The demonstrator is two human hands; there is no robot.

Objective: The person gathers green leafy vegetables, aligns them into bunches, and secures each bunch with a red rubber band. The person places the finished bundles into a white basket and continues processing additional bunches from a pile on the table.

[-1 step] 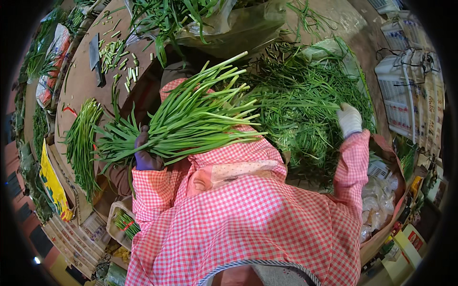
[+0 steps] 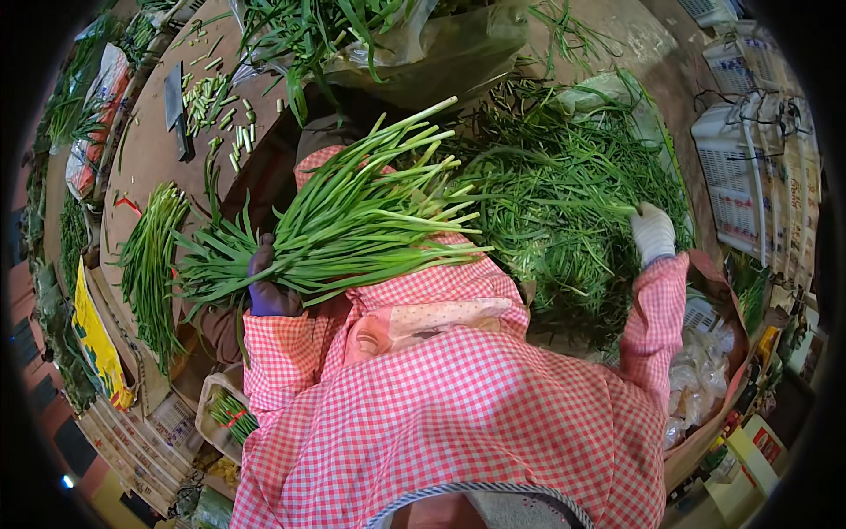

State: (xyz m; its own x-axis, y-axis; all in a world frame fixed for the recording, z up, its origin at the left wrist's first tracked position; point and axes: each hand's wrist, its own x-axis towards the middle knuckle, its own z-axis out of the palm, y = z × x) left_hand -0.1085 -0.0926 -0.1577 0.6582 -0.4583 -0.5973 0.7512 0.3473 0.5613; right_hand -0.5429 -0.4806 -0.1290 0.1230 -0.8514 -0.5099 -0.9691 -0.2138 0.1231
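Note:
My left hand (image 2: 267, 280), in a dark purple glove, is closed round the leafy part of a big bunch of garlic chives (image 2: 361, 220). The bunch lies across my lap, pale stem ends fanned to the right. At the right side of a heap of loose green leaves (image 2: 546, 194), my right hand (image 2: 653, 233) wears a white glove with curled fingers. A few long chive leaves (image 2: 599, 203) run leftward from its fingertips, so it pinches them. Left of my left hand hangs another bunch of chives (image 2: 152, 264).
A knife (image 2: 177, 110) lies on the brown table (image 2: 141, 167) beside cut stem pieces (image 2: 210, 99). More greens (image 2: 308, 40) fill a clear plastic bag (image 2: 441, 57) ahead. White crates (image 2: 736, 176) stand at right; a tub with a tied bunch (image 2: 233, 416) sits lower left.
My right hand has shifted slightly to the right and toward me, drawing the pinched leaves with it. My left hand and its bunch stay in place.

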